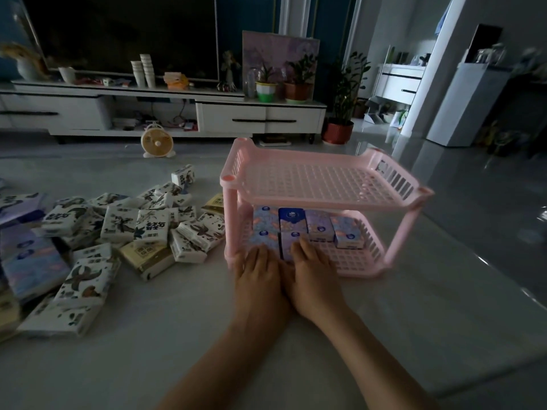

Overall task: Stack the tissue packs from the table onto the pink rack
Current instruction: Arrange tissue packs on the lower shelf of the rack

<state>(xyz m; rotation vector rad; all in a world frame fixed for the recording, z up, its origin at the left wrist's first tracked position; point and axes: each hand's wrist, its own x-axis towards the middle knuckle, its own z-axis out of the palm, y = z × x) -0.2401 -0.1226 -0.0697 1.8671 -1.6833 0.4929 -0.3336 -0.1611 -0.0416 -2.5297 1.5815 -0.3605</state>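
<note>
A pink two-tier rack (319, 199) stands on the pale table. Its upper shelf holds nothing. On its lower shelf stand several blue and purple tissue packs (318, 224) in two rows. My left hand (258, 272) lies flat at the rack's front left, fingers straight against a blue pack (265, 236). My right hand (310, 269) lies beside it, fingers straight, touching a purple pack (288, 242) at the front of the lower shelf. A heap of white patterned tissue packs (148, 229) lies on the table to the rack's left.
More blue packs (29, 258) and some yellow packs (142, 255) lie at the table's left side. Beyond the table are a small fan (157, 142) on the floor, a white TV cabinet (165, 113) and potted plants (340, 113).
</note>
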